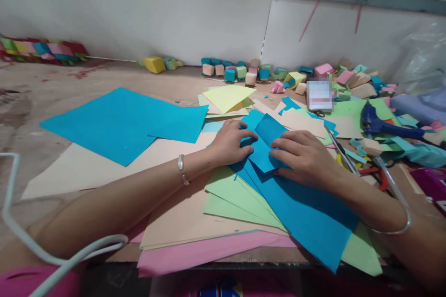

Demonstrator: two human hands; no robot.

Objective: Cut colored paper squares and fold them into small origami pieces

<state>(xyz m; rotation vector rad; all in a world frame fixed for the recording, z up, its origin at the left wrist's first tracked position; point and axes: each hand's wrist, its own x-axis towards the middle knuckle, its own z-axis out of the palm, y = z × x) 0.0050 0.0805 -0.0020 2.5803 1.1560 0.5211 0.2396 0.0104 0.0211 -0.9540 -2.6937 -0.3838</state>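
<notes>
Near the middle of the table, a small folded blue paper lies over larger blue sheets. My right hand holds its right side, fingers bent over the paper. My left hand is at its left, with the fingers curved and apart and the fingertips close to the paper's edge; nothing shows between them. Green sheets and peach sheets are layered under the blue ones.
Large blue sheets spread at the left. Yellow paper lies behind my hands. Scissors, a blue glue gun and paper scraps are at the right. Small paper boxes line the wall. A white cable crosses the lower left.
</notes>
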